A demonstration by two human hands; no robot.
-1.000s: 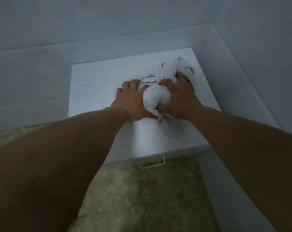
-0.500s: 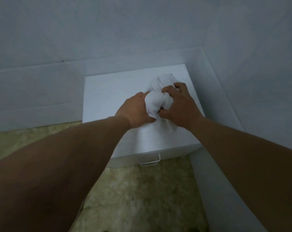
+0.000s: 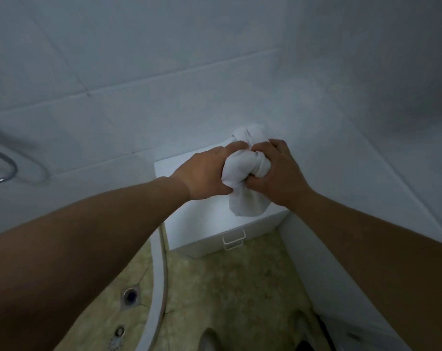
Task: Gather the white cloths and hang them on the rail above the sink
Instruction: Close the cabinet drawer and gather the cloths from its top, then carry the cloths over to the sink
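Observation:
A bunched bundle of white cloths (image 3: 245, 171) is held in the air between both my hands, above a low white cabinet (image 3: 204, 219). My left hand (image 3: 204, 173) grips the bundle from its left side. My right hand (image 3: 278, 173) grips it from the right, fingers curled into the fabric. One cloth end hangs down below my hands and another sticks up above them. No sink or rail over a sink is in view.
The white cabinet stands in a tiled corner and has a wire handle (image 3: 233, 240) on its front. A curved metal bar (image 3: 4, 168) is on the wall at far left. A white curved rim (image 3: 156, 300) and floor drains (image 3: 130, 296) lie below left.
Both hands have lifted the bunched cloths up off the cabinet top. The view has pulled back and up, showing more floor and wall.

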